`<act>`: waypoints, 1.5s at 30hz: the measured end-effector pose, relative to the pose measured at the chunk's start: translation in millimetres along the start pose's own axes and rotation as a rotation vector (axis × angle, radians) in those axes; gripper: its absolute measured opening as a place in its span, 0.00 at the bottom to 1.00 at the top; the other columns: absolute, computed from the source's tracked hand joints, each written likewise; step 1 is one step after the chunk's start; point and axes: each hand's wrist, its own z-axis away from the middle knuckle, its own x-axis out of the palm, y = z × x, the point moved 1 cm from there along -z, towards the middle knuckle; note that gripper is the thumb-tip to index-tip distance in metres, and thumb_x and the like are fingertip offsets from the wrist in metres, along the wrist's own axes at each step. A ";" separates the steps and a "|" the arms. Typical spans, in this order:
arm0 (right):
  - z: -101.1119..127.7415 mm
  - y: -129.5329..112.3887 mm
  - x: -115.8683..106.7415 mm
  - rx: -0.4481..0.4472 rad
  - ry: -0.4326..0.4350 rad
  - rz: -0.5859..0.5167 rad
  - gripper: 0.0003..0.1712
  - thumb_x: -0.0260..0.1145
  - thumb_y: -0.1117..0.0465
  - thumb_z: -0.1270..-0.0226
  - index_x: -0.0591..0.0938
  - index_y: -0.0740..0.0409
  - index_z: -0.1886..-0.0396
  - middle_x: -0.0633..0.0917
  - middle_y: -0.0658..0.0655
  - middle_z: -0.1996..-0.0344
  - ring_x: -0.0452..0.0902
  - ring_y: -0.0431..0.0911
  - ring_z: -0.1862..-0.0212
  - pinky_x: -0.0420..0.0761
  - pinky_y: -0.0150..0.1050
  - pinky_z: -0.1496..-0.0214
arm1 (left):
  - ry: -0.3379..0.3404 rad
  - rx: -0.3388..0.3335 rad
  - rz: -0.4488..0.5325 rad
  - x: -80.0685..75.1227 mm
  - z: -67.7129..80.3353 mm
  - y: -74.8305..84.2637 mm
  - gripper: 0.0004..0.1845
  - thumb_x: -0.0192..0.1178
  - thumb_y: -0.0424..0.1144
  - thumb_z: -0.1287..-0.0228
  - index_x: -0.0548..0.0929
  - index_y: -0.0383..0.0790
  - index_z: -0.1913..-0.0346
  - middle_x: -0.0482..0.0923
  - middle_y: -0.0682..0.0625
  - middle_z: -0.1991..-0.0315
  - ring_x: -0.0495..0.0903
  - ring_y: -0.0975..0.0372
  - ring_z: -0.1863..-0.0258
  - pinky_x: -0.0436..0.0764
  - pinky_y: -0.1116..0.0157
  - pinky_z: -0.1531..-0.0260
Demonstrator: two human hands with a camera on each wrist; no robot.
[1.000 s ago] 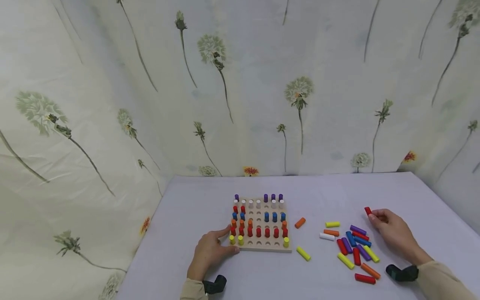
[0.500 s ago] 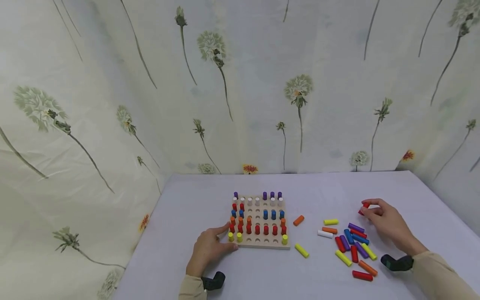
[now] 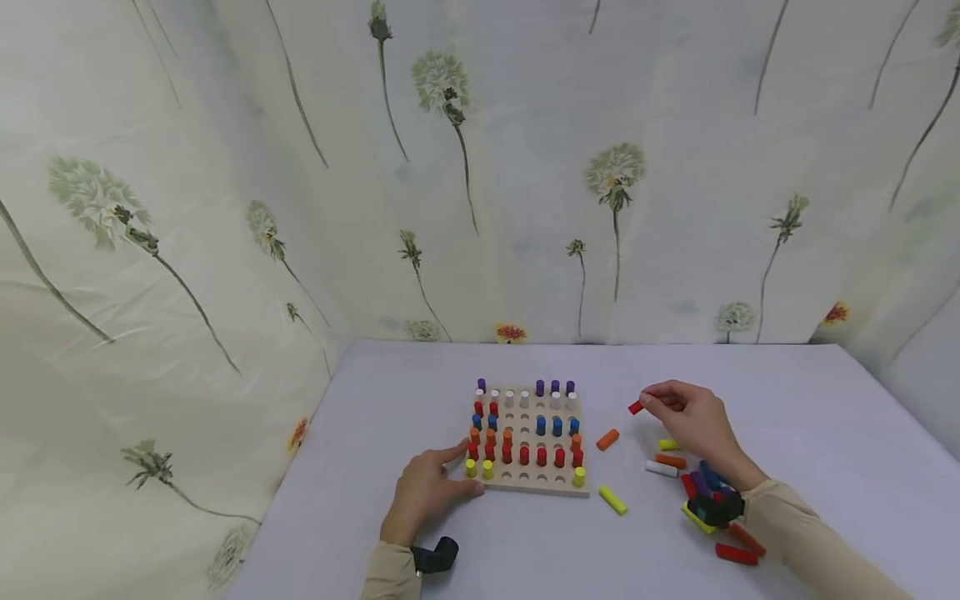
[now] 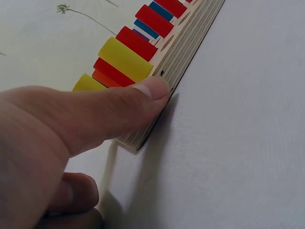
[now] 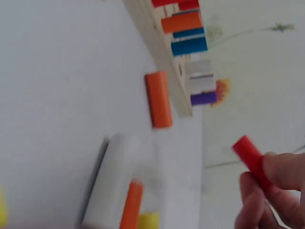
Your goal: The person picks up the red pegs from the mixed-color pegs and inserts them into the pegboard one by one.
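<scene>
A wooden pegboard (image 3: 534, 489) carries upright pegs in rows of purple, white, red, blue, orange, red and yellow, with several bare holes among them. My left hand (image 3: 426, 490) grips its near left corner. In the left wrist view the thumb (image 4: 155, 88) presses the front edge beside a yellow peg (image 4: 125, 58). To the right of the board, above the table, my right hand (image 3: 693, 425) pinches a red peg (image 3: 636, 407) between thumb and fingers. The right wrist view shows one end of that peg (image 5: 248, 151) sticking out past the fingertips.
An orange peg (image 3: 608, 439) and a yellow peg (image 3: 612, 500) lie just right of the board. Farther right is a loose pile of mixed pegs, including a white peg (image 3: 662, 469) and a red peg (image 3: 737, 554). The right forearm partly covers this pile.
My right hand has carried the red peg leftward from beyond the pile toward the board. The left hand stays at the board's corner. The head view has shifted slightly.
</scene>
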 end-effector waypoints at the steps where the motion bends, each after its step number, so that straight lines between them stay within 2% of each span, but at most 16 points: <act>1: -1.9 -5.3 4.4 -0.011 -0.016 -0.010 0.17 0.68 0.51 0.22 0.88 0.59 0.47 0.92 0.58 0.58 0.84 0.46 0.60 0.80 0.33 0.64 | 0.000 0.001 0.003 -0.6 0.3 0.4 0.40 0.82 0.56 0.46 0.81 0.58 0.28 0.84 0.38 0.36 0.79 0.55 0.58 0.82 0.50 0.54; 4: -5.8 -18.8 18.8 -0.039 -0.068 -0.033 0.12 0.70 0.61 0.24 0.88 0.60 0.47 0.91 0.59 0.57 0.84 0.48 0.59 0.81 0.34 0.65 | 0.002 0.011 -0.003 -1.5 0.7 1.0 0.40 0.82 0.55 0.47 0.82 0.57 0.28 0.84 0.38 0.36 0.78 0.56 0.59 0.81 0.54 0.59; 7: -8.4 -31.1 33.1 -0.037 -0.105 -0.042 0.10 0.71 0.65 0.27 0.88 0.60 0.49 0.91 0.59 0.57 0.84 0.49 0.58 0.80 0.34 0.65 | -0.002 0.005 0.003 -1.2 0.3 0.9 0.40 0.82 0.56 0.47 0.81 0.57 0.28 0.85 0.39 0.38 0.76 0.57 0.61 0.77 0.58 0.63; 11: -13.7 -47.3 50.3 -0.040 -0.136 -0.058 0.09 0.71 0.66 0.27 0.90 0.60 0.51 0.91 0.58 0.58 0.83 0.49 0.59 0.81 0.35 0.66 | 0.002 -0.007 0.011 -0.4 -0.7 0.4 0.40 0.82 0.56 0.47 0.81 0.58 0.28 0.85 0.39 0.40 0.75 0.56 0.62 0.75 0.59 0.65; 16: -23.4 -65.9 63.8 -0.072 -0.113 -0.044 0.08 0.74 0.61 0.28 0.91 0.57 0.53 0.91 0.55 0.61 0.79 0.49 0.61 0.79 0.36 0.69 | 0.010 0.006 0.013 0.5 -2.3 -0.8 0.40 0.82 0.56 0.47 0.82 0.58 0.29 0.85 0.38 0.38 0.77 0.56 0.62 0.77 0.59 0.64; 19: -28.7 -73.8 68.0 -0.092 -0.086 -0.014 0.08 0.75 0.59 0.28 0.93 0.55 0.55 0.91 0.53 0.62 0.78 0.48 0.60 0.77 0.37 0.63 | 0.002 -0.002 0.015 0.8 -2.7 -0.1 0.40 0.82 0.56 0.47 0.81 0.58 0.28 0.88 0.42 0.50 0.75 0.57 0.64 0.72 0.61 0.68; 23: -36.7 -82.9 72.7 -0.093 -0.083 -0.008 0.08 0.74 0.59 0.28 0.94 0.57 0.55 0.93 0.55 0.62 0.81 0.49 0.60 0.78 0.38 0.59 | 0.000 -0.019 0.015 -1.4 -1.9 2.1 0.41 0.82 0.56 0.47 0.81 0.59 0.28 0.82 0.48 0.66 0.72 0.57 0.68 0.65 0.61 0.72; 28: -46.8 -92.2 80.4 -0.063 -0.104 -0.020 0.07 0.74 0.61 0.28 0.94 0.59 0.57 0.93 0.56 0.63 0.82 0.48 0.62 0.81 0.38 0.62 | 0.006 -0.010 0.001 -2.3 -1.2 1.8 0.40 0.82 0.55 0.47 0.81 0.58 0.28 0.87 0.43 0.55 0.74 0.56 0.65 0.71 0.61 0.69; 30: -50.5 -95.9 84.6 -0.062 -0.110 -0.026 0.06 0.75 0.61 0.29 0.94 0.59 0.59 0.93 0.56 0.65 0.83 0.48 0.63 0.81 0.38 0.62 | 0.007 -0.014 -0.002 -2.2 -0.9 1.3 0.40 0.82 0.55 0.47 0.81 0.58 0.28 0.87 0.42 0.48 0.75 0.56 0.63 0.74 0.61 0.67; 32: -54.0 -99.4 89.4 -0.072 -0.119 -0.034 0.05 0.75 0.62 0.31 0.94 0.59 0.60 0.93 0.55 0.66 0.83 0.48 0.64 0.81 0.39 0.62 | 0.005 -0.018 0.000 -2.9 -0.9 1.2 0.40 0.82 0.55 0.46 0.82 0.59 0.28 0.87 0.40 0.45 0.75 0.56 0.63 0.74 0.61 0.66; 35: -57.1 -104.7 97.0 -0.076 -0.138 -0.047 0.04 0.76 0.63 0.33 0.94 0.59 0.61 0.93 0.55 0.67 0.84 0.47 0.64 0.81 0.39 0.62 | 0.002 -0.018 0.007 -2.8 -1.5 0.4 0.40 0.82 0.55 0.47 0.82 0.59 0.29 0.87 0.41 0.46 0.75 0.56 0.64 0.73 0.61 0.67; 38: -58.8 -108.3 104.3 -0.070 -0.160 -0.050 0.05 0.77 0.64 0.34 0.94 0.59 0.61 0.93 0.54 0.67 0.84 0.46 0.64 0.81 0.39 0.62 | -0.004 -0.006 0.013 -2.4 -2.1 0.0 0.40 0.82 0.54 0.46 0.81 0.59 0.28 0.87 0.43 0.55 0.74 0.56 0.66 0.69 0.61 0.69; 40: -59.7 -110.2 108.8 -0.059 -0.174 -0.051 0.05 0.77 0.64 0.34 0.94 0.59 0.60 0.93 0.54 0.67 0.84 0.46 0.64 0.81 0.39 0.62 | -0.002 0.000 0.009 -2.2 -2.3 0.1 0.40 0.82 0.54 0.47 0.81 0.59 0.28 0.87 0.44 0.56 0.74 0.57 0.66 0.68 0.61 0.70; 45: -62.6 -113.6 117.8 -0.057 -0.188 -0.025 0.06 0.79 0.63 0.35 0.94 0.60 0.59 0.93 0.53 0.68 0.83 0.47 0.63 0.80 0.40 0.61 | 0.006 0.002 -0.003 -1.5 -4.2 -0.4 0.40 0.82 0.55 0.47 0.81 0.59 0.28 0.87 0.42 0.49 0.74 0.57 0.65 0.70 0.62 0.68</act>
